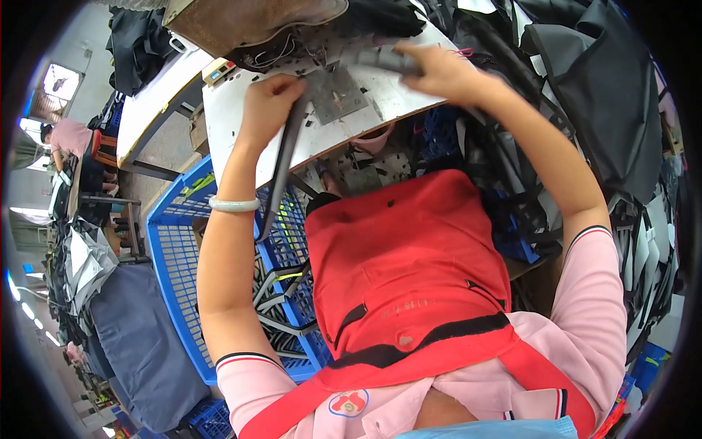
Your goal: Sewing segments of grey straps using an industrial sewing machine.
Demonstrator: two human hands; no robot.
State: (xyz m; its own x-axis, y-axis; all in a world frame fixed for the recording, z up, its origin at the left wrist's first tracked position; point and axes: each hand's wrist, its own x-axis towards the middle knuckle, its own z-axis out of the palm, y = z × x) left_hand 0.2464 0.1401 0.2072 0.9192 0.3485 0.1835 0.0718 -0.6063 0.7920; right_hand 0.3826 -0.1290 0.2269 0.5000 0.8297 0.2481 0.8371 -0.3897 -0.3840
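My left hand [270, 106] is closed at the left of a grey metal plate [336, 95] on the white worktable. A long dark strip [283, 157] hangs from its fingers, past the table edge and down over a blue basket. Smeared by motion, my right hand [442, 73] is over the table's right part, its fingers closed on a dark grey piece [384, 60] that points left toward the plate. Blur hides what kind of piece this is.
A brown machine body [248, 22] overhangs the back of the worktable [238, 117], where dark scraps lie scattered. The blue basket [179, 252] below left holds several dark strips. Black sheet material [592, 102] is heaped at right. A red apron [409, 256] covers my lap.
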